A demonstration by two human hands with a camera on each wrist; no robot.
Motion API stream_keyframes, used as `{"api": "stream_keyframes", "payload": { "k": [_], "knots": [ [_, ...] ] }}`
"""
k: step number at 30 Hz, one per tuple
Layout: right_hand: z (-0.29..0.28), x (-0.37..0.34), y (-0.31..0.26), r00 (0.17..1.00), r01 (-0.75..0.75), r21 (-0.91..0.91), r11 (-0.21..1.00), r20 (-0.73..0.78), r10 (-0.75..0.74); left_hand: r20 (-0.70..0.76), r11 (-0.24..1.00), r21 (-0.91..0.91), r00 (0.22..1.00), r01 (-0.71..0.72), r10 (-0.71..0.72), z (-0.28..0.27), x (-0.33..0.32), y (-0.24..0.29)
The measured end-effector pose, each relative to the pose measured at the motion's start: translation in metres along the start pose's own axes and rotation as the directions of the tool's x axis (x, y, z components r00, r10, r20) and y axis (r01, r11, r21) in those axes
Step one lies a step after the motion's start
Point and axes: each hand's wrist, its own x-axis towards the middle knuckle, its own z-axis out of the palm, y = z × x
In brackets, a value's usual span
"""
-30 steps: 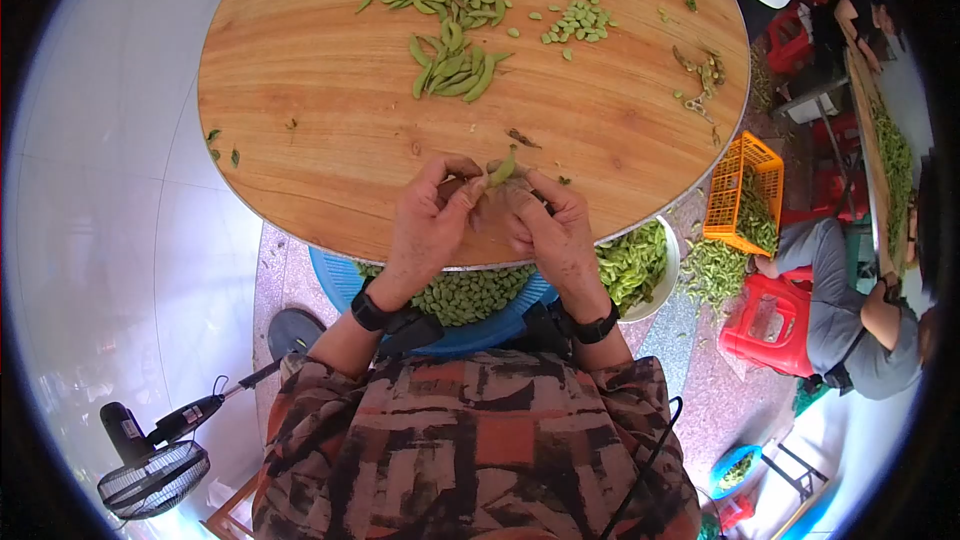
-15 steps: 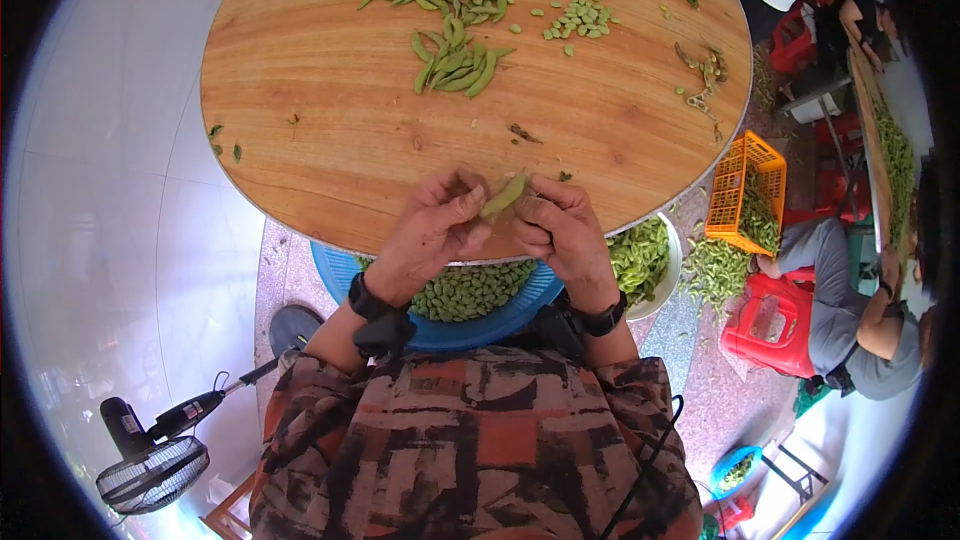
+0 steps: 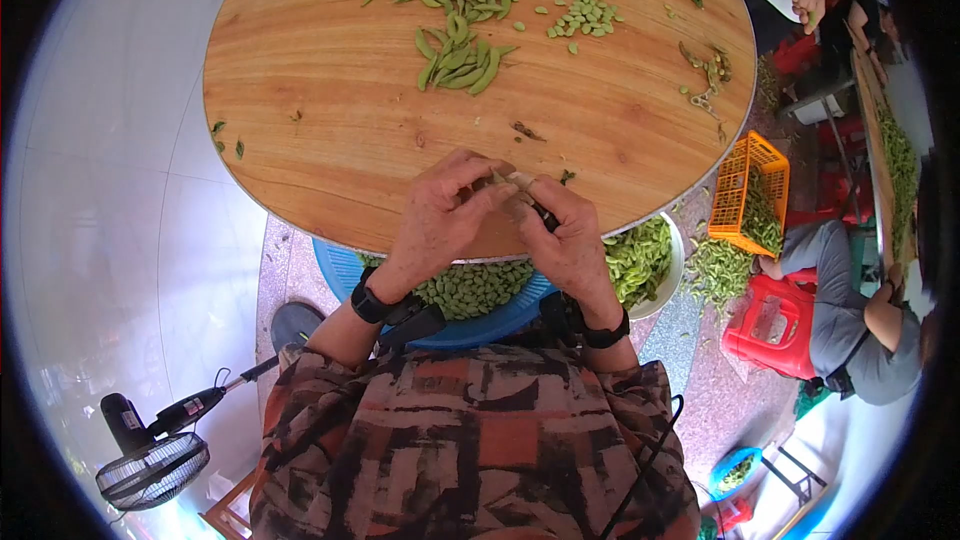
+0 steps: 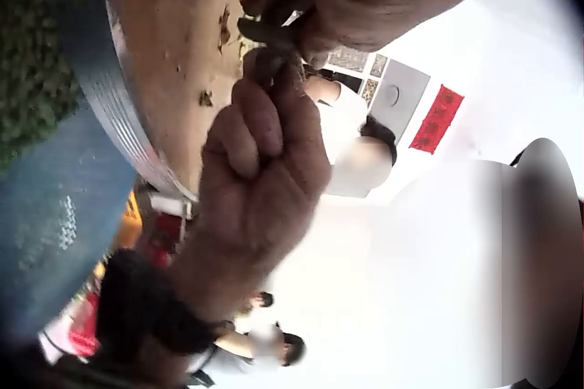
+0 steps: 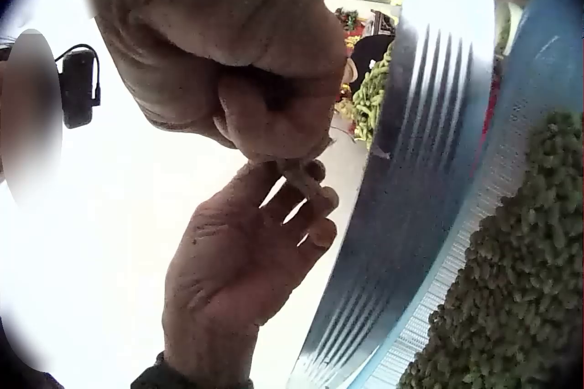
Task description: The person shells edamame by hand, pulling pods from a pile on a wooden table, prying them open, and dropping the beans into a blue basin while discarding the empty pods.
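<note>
Over the near edge of the table, my left hand point(image 3: 445, 210) and right hand point(image 3: 568, 240) meet fingertip to fingertip. A green soybean pod point(image 4: 260, 31) is pinched between them, mostly hidden by fingers in the head view. The left thumb and fingers hold one end; the right thumb and curled fingers grip at the other. A small dark piece point(image 3: 545, 217) shows at the right hand's fingers; what it is I cannot tell. Below the hands, a blue basin point(image 3: 335, 265) holds many shelled green beans point(image 3: 475, 290).
Whole pods point(image 3: 462, 65) lie piled across the wooden table point(image 3: 330, 110), with loose beans point(image 3: 585, 17) beside them. A white bowl point(image 3: 676, 275) of green pods or husks stands at right. Beyond are an orange crate point(image 3: 735, 195), a red stool point(image 3: 775, 330) and other people. A fan point(image 3: 155, 470) stands at left.
The pod showed plainly between the hands half a second ago; now fingers cover most of it. The hands have drawn together, fingertips meeting over it.
</note>
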Motion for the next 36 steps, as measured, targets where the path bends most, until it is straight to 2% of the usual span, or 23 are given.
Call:
{"api": "stream_keyframes", "payload": {
  "k": [1, 2, 3, 4, 6, 7, 9, 10, 12, 13, 15, 16, 18, 21, 25, 28, 31, 32, 33, 34, 35, 36],
  "knots": [
    [-0.001, 0.000, 0.000, 1.000, 0.000, -0.001, 1.000, 0.000, 0.000, 0.000, 1.000, -0.001, 1.000, -0.001, 0.001, -0.003, -0.001, -0.001],
    [-0.001, 0.000, 0.000, 0.996, -0.076, 0.097, 0.992, -0.043, 0.081, 0.078, 0.889, -0.413, 0.981, 0.195, -0.179, -0.007, -0.002, -0.001],
    [-0.001, 0.000, 0.000, 0.983, -0.147, 0.198, 0.969, -0.077, 0.165, 0.221, 0.583, -0.726, 0.927, 0.364, -0.304, -0.010, -0.003, -0.001],
    [-0.004, 0.000, 0.001, 0.983, -0.147, 0.199, 0.969, -0.076, 0.165, 0.220, 0.584, -0.725, 0.927, 0.364, -0.304, -0.009, -0.003, 0.001],
    [-0.011, 0.000, 0.004, 0.916, -0.389, 0.442, 0.808, 0.098, 0.388, 0.100, 0.481, -0.841, 0.945, 0.247, -0.312, -0.002, -0.003, 0.007],
    [-0.011, 0.000, 0.003, 0.917, -0.389, 0.441, 0.809, 0.096, 0.388, 0.102, 0.480, -0.841, 0.945, 0.248, -0.310, 0.000, -0.003, 0.004],
    [-0.010, -0.001, -0.001, 0.906, -0.409, 0.563, 0.718, 0.156, 0.394, 0.112, 0.614, -0.765, 0.979, 0.194, -0.170, 0.004, -0.005, -0.005],
    [-0.010, -0.001, -0.002, 0.905, -0.410, 0.564, 0.717, 0.156, 0.395, 0.113, 0.614, -0.764, 0.979, 0.196, -0.171, 0.004, -0.006, -0.005],
    [-0.009, -0.002, -0.003, 0.929, -0.364, 0.417, 0.833, 0.098, 0.357, 0.124, 0.796, -0.559, 0.973, 0.231, -0.195, 0.002, -0.008, -0.004],
    [-0.009, -0.002, -0.003, 0.929, -0.364, 0.417, 0.833, 0.098, 0.357, 0.123, 0.796, -0.559, 0.973, 0.231, -0.196, 0.001, -0.009, 0.000],
    [-0.011, -0.004, 0.000, 0.939, -0.342, 0.427, 0.837, 0.122, 0.322, 0.102, 0.848, -0.405, 0.939, 0.341, -0.329, -0.001, -0.009, 0.010],
    [-0.011, -0.004, 0.001, 0.939, -0.343, 0.427, 0.837, 0.123, 0.322, 0.101, 0.848, -0.406, 0.939, 0.342, -0.330, 0.000, -0.010, 0.008],
    [-0.012, -0.004, 0.006, 0.972, -0.234, 0.357, 0.904, 0.105, 0.210, 0.040, 0.968, -0.207, 0.990, 0.143, -0.138, 0.003, -0.012, 0.000],
    [-0.012, -0.004, 0.010, 0.984, -0.166, 0.305, 0.938, 0.113, 0.137, 0.021, 0.977, -0.125, 0.985, 0.171, -0.170, 0.002, -0.014, 0.003],
    [-0.014, -0.003, 0.009, 0.973, -0.207, 0.254, 0.945, 0.154, 0.171, 0.017, 0.987, -0.090, 0.991, 0.137, -0.136, 0.003, -0.015, 0.000],
    [-0.014, -0.003, 0.007, 0.979, -0.176, 0.326, 0.929, 0.160, 0.129, -0.005, 0.982, -0.086, 0.985, 0.169, -0.170, 0.003, -0.017, 0.003],
    [-0.015, -0.002, 0.006, 0.966, -0.237, 0.305, 0.922, 0.174, 0.190, -0.027, 0.994, -0.048, 0.994, 0.100, -0.102, 0.003, -0.016, 0.003],
    [-0.016, -0.001, 0.012, 0.981, -0.151, 0.292, 0.944, 0.162, 0.107, 0.098, 0.901, -0.296, 0.948, 0.319, -0.303, -0.001, -0.016, 0.006],
    [-0.016, -0.001, 0.015, 0.988, -0.063, 0.279, 0.958, 0.151, 0.021, 0.265, 0.701, -0.488, 0.853, 0.520, -0.449, -0.004, -0.015, 0.008],
    [-0.020, -0.001, 0.016, 0.988, -0.064, 0.279, 0.958, 0.151, 0.022, 0.266, 0.701, -0.487, 0.853, 0.521, -0.449, -0.003, -0.016, 0.002],
    [-0.025, -0.001, 0.016, 0.953, -0.271, 0.473, 0.838, 0.251, 0.167, 0.391, 0.505, -0.676, 0.842, 0.536, -0.371, -0.001, -0.017, -0.008],
    [-0.027, -0.001, 0.015, 0.885, -0.461, 0.614, 0.641, 0.377, 0.275, 0.485, 0.261, -0.797, 0.835, 0.544, -0.259, 0.000, -0.017, -0.010]
  ]
}}
